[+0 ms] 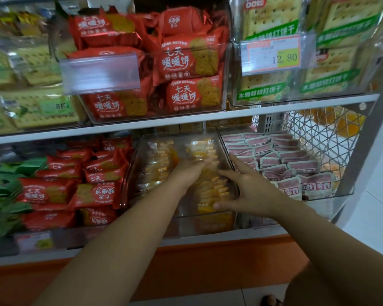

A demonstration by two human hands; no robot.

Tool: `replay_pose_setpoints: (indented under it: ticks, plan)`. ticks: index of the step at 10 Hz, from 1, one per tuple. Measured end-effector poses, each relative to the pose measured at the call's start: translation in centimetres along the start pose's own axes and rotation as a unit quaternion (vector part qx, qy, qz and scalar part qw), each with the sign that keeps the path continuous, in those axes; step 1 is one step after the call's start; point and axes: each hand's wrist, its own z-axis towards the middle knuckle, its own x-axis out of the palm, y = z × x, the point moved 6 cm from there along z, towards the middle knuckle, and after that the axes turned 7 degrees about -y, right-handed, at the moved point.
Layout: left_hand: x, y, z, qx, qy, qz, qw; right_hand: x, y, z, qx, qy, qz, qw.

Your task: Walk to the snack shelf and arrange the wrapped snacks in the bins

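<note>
A clear plastic bin [135,164] on the lower shelf holds rows of small yellow wrapped snacks [210,188]. Both my hands are inside it. My left hand [189,171] reaches in over the middle of the rows, its fingers blurred and lying on the packets. My right hand [250,191] is spread flat with straight fingers over the right-hand row, its thumb near the bin's front. Neither hand plainly grips a packet.
To the right stands a bin of pink-and-white packets [283,164], to the left a bin of red biscuit packs [93,180] and green packs [7,184]. The upper shelf [186,120] carries bins of red packs and cracker packs, with a price tag [274,54]. A wire basket [327,129] sits far right.
</note>
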Motion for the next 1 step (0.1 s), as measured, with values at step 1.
replay_pose_setpoints:
  ticks: [1]
  plan:
    - [-1.95, -1.31, -3.01, 0.075, -0.004, 0.028, 0.997, -2.13, 0.45, -0.66, 0.003, -0.057, 0.024, 0.998]
